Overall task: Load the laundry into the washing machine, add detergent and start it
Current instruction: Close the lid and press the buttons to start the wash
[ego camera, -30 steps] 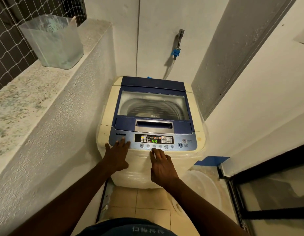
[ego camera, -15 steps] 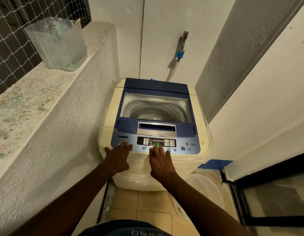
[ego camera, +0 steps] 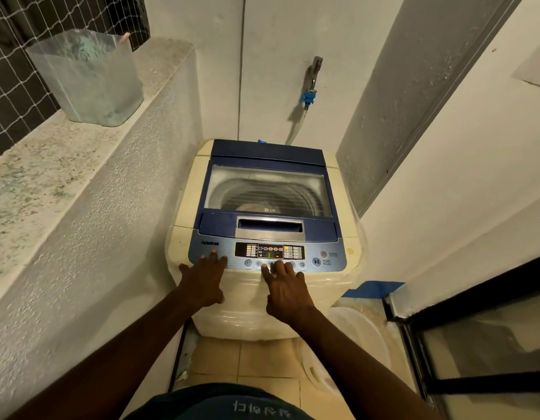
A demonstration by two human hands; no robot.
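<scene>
Both hands bare, fingers spread, holding nothing. Left hand (ego camera: 204,283): palm down, fingertips resting on the left end of the control panel (ego camera: 267,256), wrist below the machine's front edge, forearm running back toward the lower left. Right hand (ego camera: 285,291): palm down, fingers fanned, forefinger and middle finger touching the row of round buttons under the display (ego camera: 270,251); which button is pressed cannot be told. Hands sit near each other, not touching.

Washing machine (ego camera: 262,237): top-loader, cream plastic body, boxy with rounded corners, standing in a narrow alcove between rough plastered walls, back to the rear wall, control panel facing the person. Long axis vertical. Lid (ego camera: 267,189): dark blue frame, clear window, closed and flat; ribbed drum visible beneath, contents indistinct. Recessed silver handle at the lid's front. Panel: blue, glossy, curved lower edge, lit display.

Tap (ego camera: 314,71): metal, on the rear wall, with blue fitting and hose running down behind the machine.

Container (ego camera: 87,77): translucent, thin-walled, squarish, on the speckled stone ledge (ego camera: 50,159) at left, beside wire netting.

Floor: beige tiles.
</scene>
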